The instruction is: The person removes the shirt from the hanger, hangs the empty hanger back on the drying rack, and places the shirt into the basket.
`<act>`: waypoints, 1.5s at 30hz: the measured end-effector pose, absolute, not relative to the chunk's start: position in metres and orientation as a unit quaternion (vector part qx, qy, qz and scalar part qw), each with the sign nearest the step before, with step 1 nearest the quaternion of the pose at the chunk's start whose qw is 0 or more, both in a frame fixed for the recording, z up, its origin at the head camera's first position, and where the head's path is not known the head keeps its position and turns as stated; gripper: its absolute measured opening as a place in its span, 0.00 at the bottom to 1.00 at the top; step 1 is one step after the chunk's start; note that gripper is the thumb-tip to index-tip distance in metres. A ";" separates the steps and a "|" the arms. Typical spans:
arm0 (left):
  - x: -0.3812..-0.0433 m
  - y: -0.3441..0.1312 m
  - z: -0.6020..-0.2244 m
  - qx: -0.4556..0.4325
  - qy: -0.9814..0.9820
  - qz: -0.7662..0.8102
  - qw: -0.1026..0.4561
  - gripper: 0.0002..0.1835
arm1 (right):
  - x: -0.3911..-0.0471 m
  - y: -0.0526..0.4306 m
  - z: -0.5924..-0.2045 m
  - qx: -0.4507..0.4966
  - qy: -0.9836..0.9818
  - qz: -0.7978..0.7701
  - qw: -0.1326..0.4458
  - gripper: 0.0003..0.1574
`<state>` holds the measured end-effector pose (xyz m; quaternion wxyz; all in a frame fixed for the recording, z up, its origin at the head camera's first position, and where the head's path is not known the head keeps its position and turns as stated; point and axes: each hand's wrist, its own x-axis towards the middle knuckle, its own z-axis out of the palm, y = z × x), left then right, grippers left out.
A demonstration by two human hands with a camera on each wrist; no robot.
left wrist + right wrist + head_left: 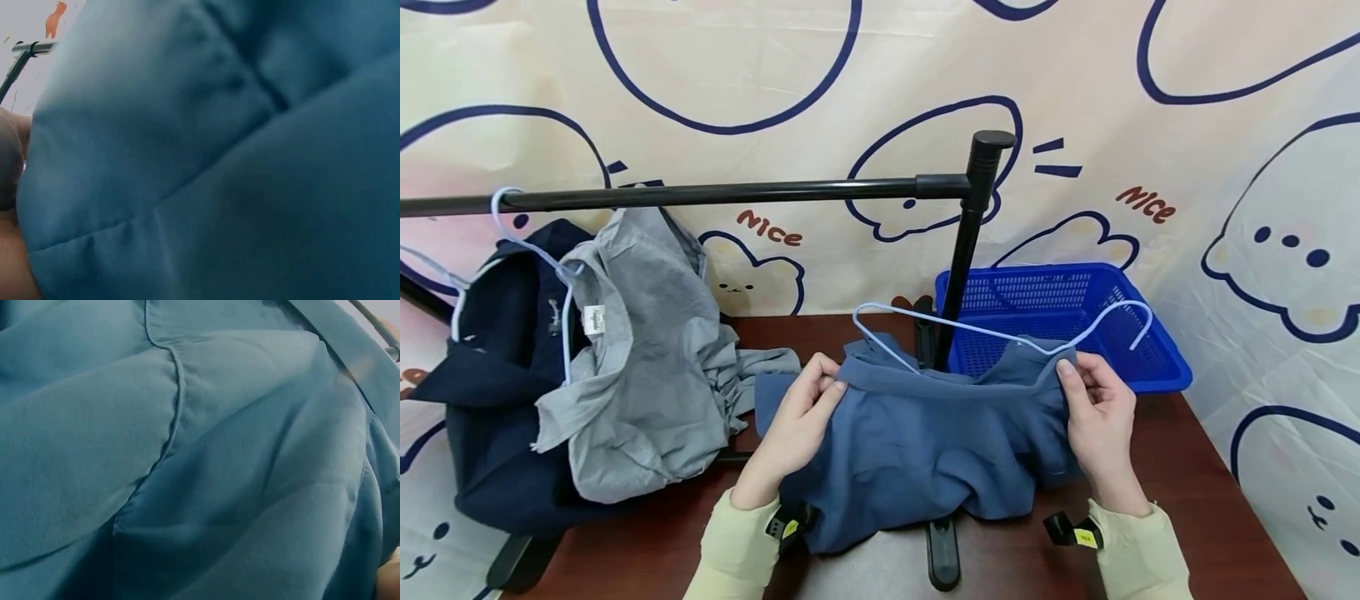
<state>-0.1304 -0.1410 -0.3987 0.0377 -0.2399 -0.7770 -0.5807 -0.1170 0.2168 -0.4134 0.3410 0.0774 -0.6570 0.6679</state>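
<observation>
A blue shirt point(940, 442) is bunched between my two hands, its banded upper edge stretched across. My left hand point(797, 417) pinches this edge at the left with thumb and fingers. At the right end my right hand point(1101, 408) pinches the cloth, thumb on the near side. A light blue hanger point(970, 329) lies along the shirt's opening, its left end dipping behind the edge and its hook sticking out above the right hand. Close folds and a seam of the shirt point(250, 456) fill the right wrist view; the left wrist view is mostly the same cloth point(187, 156).
A black rack rail point(737, 194) crosses the left, joined to an upright post point(973, 217) behind the shirt. Hanging from it are a grey shirt point(647, 350) and a navy garment point(505, 417). A blue plastic basket point(1157, 358) stands at the back right of the brown table point(1210, 517).
</observation>
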 end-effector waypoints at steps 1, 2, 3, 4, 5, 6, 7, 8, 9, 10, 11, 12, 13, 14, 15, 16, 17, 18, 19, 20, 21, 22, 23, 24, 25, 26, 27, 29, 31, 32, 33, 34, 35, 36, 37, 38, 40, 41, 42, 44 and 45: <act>-0.131 -0.140 -0.399 -0.237 -0.778 -0.581 0.036 0.04 | -0.117 0.216 -0.413 0.083 -0.652 0.673 0.340 0.04; -0.131 -0.138 -0.400 -0.234 -0.781 -0.578 0.036 0.04 | -0.116 0.215 -0.412 0.088 -0.647 0.678 0.338 0.04; -0.131 -0.136 -0.401 -0.233 -0.782 -0.578 0.033 0.04 | -0.116 0.214 -0.410 0.091 -0.645 0.680 0.337 0.05; -0.130 -0.134 -0.401 -0.233 -0.781 -0.579 0.028 0.05 | -0.115 0.213 -0.409 0.094 -0.643 0.682 0.336 0.05; -0.130 -0.132 -0.401 -0.231 -0.782 -0.578 0.024 0.06 | -0.114 0.211 -0.407 0.097 -0.640 0.685 0.335 0.05; -0.130 -0.130 -0.402 -0.230 -0.784 -0.577 0.019 0.07 | -0.114 0.210 -0.405 0.102 -0.634 0.690 0.335 0.05; -0.130 -0.127 -0.403 -0.231 -0.784 -0.576 0.014 0.08 | -0.113 0.208 -0.403 0.105 -0.634 0.689 0.336 0.05; -0.130 -0.125 -0.404 -0.232 -0.784 -0.576 0.010 0.09 | -0.113 0.206 -0.401 0.108 -0.633 0.688 0.337 0.05; -0.130 -0.122 -0.405 -0.234 -0.782 -0.577 0.004 0.09 | -0.112 0.205 -0.399 0.111 -0.633 0.687 0.338 0.05; -0.129 -0.120 -0.405 -0.234 -0.784 -0.575 0.000 0.10 | -0.111 0.203 -0.397 0.116 -0.631 0.689 0.338 0.05; -0.129 -0.117 -0.406 -0.234 -0.786 -0.573 -0.005 0.11 | -0.111 0.201 -0.396 0.121 -0.629 0.690 0.338 0.05; -0.130 -0.115 -0.407 -0.235 -0.787 -0.571 -0.009 0.11 | -0.111 0.200 -0.394 0.124 -0.631 0.687 0.339 0.05; -0.130 -0.113 -0.407 -0.236 -0.789 -0.567 -0.012 0.11 | -0.111 0.198 -0.393 0.124 -0.635 0.683 0.338 0.05; -0.130 -0.110 -0.408 -0.236 -0.792 -0.563 -0.017 0.11 | -0.111 0.196 -0.391 0.127 -0.636 0.683 0.336 0.05; -0.130 -0.108 -0.409 -0.237 -0.794 -0.560 -0.022 0.12 | -0.111 0.195 -0.391 0.128 -0.640 0.680 0.335 0.05; -0.130 -0.106 -0.410 -0.238 -0.796 -0.557 -0.025 0.12 | -0.111 0.193 -0.390 0.130 -0.642 0.678 0.334 0.05; -0.131 -0.104 -0.411 -0.237 -0.798 -0.554 -0.028 0.12 | -0.111 0.191 -0.389 0.135 -0.640 0.680 0.331 0.05; -0.131 -0.102 -0.412 -0.237 -0.801 -0.549 -0.033 0.12 | -0.112 0.189 -0.389 0.139 -0.641 0.679 0.329 0.05; -0.131 -0.101 -0.414 -0.237 -0.803 -0.545 -0.038 0.12 | -0.112 0.187 -0.388 0.145 -0.639 0.681 0.326 0.06; -0.132 -0.099 -0.415 -0.238 -0.804 -0.543 -0.044 0.12 | -0.112 0.184 -0.388 0.149 -0.641 0.680 0.323 0.07; -0.132 -0.097 -0.416 -0.240 -0.806 -0.540 -0.050 0.11 | -0.113 0.182 -0.388 0.156 -0.640 0.681 0.320 0.08; -0.132 -0.095 -0.418 -0.241 -0.808 -0.536 -0.055 0.10 | -0.113 0.179 -0.388 0.163 -0.637 0.684 0.316 0.09; -0.133 -0.094 -0.420 -0.242 -0.810 -0.530 -0.060 0.09 | -0.113 0.176 -0.389 0.169 -0.637 0.684 0.312 0.11; -0.133 -0.092 -0.422 -0.243 -0.812 -0.526 -0.065 0.08 | -0.114 0.174 -0.389 0.174 -0.641 0.681 0.310 0.11; -0.134 -0.090 -0.423 -0.245 -0.815 -0.520 -0.068 0.08 | -0.114 0.171 -0.390 0.179 -0.644 0.677 0.307 0.12; -0.135 -0.089 -0.424 -0.248 -0.819 -0.513 -0.071 0.08 | -0.114 0.169 -0.391 0.184 -0.646 0.676 0.304 0.13; -0.135 -0.089 -0.426 -0.249 -0.823 -0.506 -0.074 0.07 | -0.114 0.166 -0.391 0.190 -0.644 0.678 0.300 0.12; -0.136 -0.089 -0.428 -0.249 -0.834 -0.488 -0.069 0.08 | -0.114 0.163 -0.393 0.197 -0.649 0.675 0.291 0.12; -0.136 -0.093 -0.428 -0.244 -0.847 -0.467 -0.068 0.14 | -0.114 0.161 -0.394 0.201 -0.650 0.676 0.283 0.12; -0.136 -0.095 -0.428 -0.243 -0.853 -0.458 -0.066 0.15 | -0.114 0.160 -0.395 0.203 -0.648 0.678 0.279 0.11; -0.135 -0.099 -0.427 -0.240 -0.858 -0.449 -0.063 0.16 | -0.114 0.160 -0.395 0.204 -0.650 0.678 0.277 0.12; -0.135 -0.102 -0.426 -0.239 -0.862 -0.443 -0.061 0.17 | -0.114 0.160 -0.395 0.205 -0.651 0.677 0.276 0.12; -0.135 -0.106 -0.425 -0.240 -0.865 -0.438 -0.061 0.17 | -0.115 0.160 -0.396 0.205 -0.652 0.676 0.276 0.12; -0.135 -0.110 -0.423 -0.241 -0.864 -0.437 -0.063 0.18 | -0.115 0.160 -0.396 0.205 -0.651 0.677 0.276 0.12; -0.135 -0.114 -0.420 -0.243 -0.863 -0.438 -0.062 0.18 | -0.115 0.160 -0.397 0.206 -0.651 0.676 0.276 0.12; -0.135 -0.118 -0.417 -0.247 -0.862 -0.439 -0.060 0.20 | -0.115 0.161 -0.397 0.207 -0.651 0.676 0.276 0.12; -0.135 -0.127 -0.412 -0.250 -0.858 -0.445 -0.059 0.25 | -0.116 0.161 -0.397 0.208 -0.654 0.673 0.276 0.12; -0.134 -0.131 -0.409 -0.249 -0.857 -0.448 -0.055 0.27 | -0.116 0.161 -0.397 0.206 -0.657 0.671 0.276 0.12; -0.134 -0.136 -0.406 -0.247 -0.856 -0.451 -0.051 0.29 | -0.115 0.161 -0.396 0.204 -0.659 0.669 0.276 0.12; -0.133 -0.145 -0.401 -0.241 -0.856 -0.456 -0.036 0.34 | -0.115 0.161 -0.396 0.198 -0.667 0.663 0.276 0.11; -0.133 -0.150 -0.398 -0.236 -0.854 -0.462 -0.027 0.38 | -0.115 0.161 -0.395 0.195 -0.671 0.660 0.275 0.11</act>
